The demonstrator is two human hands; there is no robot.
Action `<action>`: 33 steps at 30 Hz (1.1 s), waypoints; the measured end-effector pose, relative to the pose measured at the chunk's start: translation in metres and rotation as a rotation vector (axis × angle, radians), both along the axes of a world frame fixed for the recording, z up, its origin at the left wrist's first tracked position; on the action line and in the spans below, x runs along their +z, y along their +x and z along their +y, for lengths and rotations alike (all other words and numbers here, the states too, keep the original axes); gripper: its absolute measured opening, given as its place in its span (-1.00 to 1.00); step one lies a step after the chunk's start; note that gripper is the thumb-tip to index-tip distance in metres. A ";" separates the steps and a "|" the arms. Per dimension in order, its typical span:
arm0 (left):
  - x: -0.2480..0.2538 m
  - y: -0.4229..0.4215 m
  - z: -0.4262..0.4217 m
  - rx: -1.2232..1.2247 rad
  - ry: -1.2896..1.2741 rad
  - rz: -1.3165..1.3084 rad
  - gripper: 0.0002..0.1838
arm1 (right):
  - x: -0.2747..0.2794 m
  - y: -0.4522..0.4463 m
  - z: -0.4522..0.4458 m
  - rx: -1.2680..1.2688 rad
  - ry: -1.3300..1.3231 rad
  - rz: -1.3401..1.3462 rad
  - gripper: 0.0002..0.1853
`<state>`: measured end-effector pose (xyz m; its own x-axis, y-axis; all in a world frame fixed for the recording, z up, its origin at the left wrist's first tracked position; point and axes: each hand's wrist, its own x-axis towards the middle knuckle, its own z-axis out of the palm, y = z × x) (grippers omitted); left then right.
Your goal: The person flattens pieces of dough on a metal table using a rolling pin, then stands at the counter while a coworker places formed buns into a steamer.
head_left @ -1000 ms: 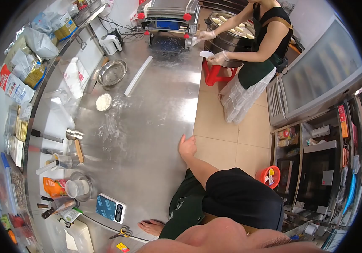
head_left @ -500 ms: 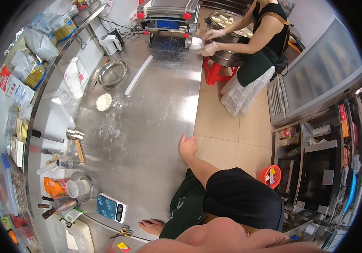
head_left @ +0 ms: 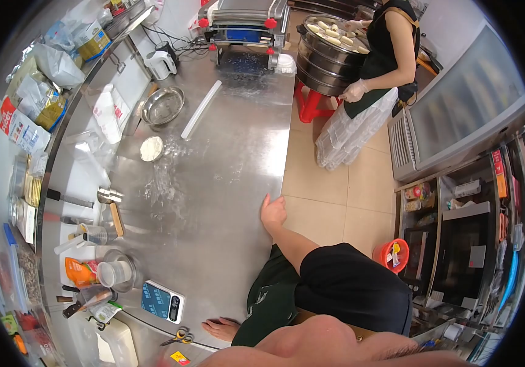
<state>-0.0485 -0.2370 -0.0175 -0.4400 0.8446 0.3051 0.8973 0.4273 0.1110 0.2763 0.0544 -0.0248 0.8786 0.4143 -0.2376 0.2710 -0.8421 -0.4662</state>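
Left hand [head_left: 221, 330]: fingers extended, empty, on rectangular silver steel table [head_left: 213, 183], near black-and-yellow metal scissors [head_left: 183, 335] and white rectangular scale [head_left: 178, 306]; right hand [head_left: 273, 212]: at table edge, grip cannot be determined

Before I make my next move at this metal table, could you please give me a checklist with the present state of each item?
1. Left hand free: ok, resting on the table, holding nothing visible.
2. Right hand free of tools: ok, none visible at the table's edge.
3. Scissors put away: not ok, lying beside the left hand.
4. Tabletop clean: not ok, white powder streaks.
5. Scale reading: cannot tell, display too small.
6. Co-worker's lower gloved hand clear of the red-knobbed machine: ok.
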 end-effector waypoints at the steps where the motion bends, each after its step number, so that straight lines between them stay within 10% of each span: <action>1: 0.000 0.000 0.000 0.000 -0.001 0.000 -0.48 | 0.001 0.000 0.000 0.000 0.005 0.001 -0.44; 33: -0.001 -0.002 -0.001 -0.013 0.003 0.008 -0.48 | -0.003 0.000 0.000 0.002 0.024 -0.048 -0.46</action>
